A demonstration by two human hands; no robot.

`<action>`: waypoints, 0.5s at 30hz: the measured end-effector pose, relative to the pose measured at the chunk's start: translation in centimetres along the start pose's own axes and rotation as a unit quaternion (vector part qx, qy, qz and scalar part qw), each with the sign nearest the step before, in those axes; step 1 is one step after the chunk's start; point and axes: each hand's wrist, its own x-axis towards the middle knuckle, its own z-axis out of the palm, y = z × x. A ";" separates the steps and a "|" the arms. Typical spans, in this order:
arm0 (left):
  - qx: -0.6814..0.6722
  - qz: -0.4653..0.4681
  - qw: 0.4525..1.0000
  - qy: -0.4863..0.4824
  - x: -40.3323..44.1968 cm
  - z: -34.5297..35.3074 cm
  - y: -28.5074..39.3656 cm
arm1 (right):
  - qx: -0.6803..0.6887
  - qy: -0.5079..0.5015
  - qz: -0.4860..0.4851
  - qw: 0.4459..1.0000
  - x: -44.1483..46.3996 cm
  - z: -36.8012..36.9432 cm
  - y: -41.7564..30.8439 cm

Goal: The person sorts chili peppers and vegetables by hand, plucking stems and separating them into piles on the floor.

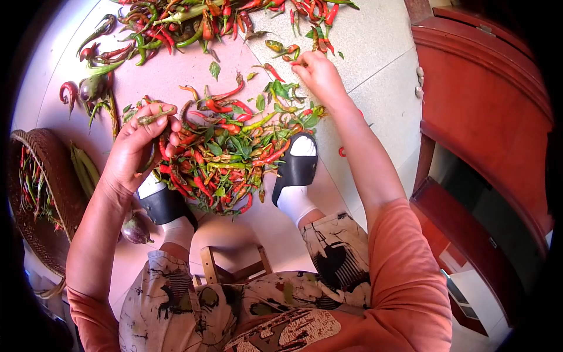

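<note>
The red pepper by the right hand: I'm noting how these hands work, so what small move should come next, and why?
Probably a light pinch of that small red pepper by the right hand: it lies loose between the near pile and the far pile, close to that hand, while the left hand holds a green pepper.

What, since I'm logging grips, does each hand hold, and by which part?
The left hand holds a greenish pepper, pinched near its middle. The right hand touches a red pepper; whether it grips it cannot be told.
</note>
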 end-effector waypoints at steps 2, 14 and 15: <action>-0.010 0.004 1.000 -0.003 -0.1 -0.1 -0.1 | 0.086 -0.016 0.047 0.995 -0.4 0.1 0.5; 0.007 0.003 1.000 0.014 -0.1 0.0 -0.1 | 0.594 -0.163 0.198 0.763 -0.1 -3.3 0.0; 0.007 0.003 1.000 0.015 -0.1 0.0 -0.2 | 0.594 -0.164 0.198 0.762 0.0 -3.4 -0.2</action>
